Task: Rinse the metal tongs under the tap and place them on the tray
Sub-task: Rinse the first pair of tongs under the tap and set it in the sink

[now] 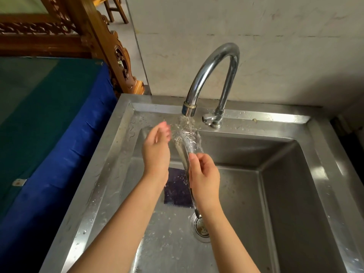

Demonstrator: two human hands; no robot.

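Stainless sink against a pale wall, tap running. My right hand is closed around the metal tongs mid-length, their perforated tips under the stream. My left hand (fingers loosely curled, holding nothing) hovers just beside the tips. Purple sponge lies on the basin floor.

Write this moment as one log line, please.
step: rinsing | right hand: holds tongs under tap | left hand: open beside | tray: unseen
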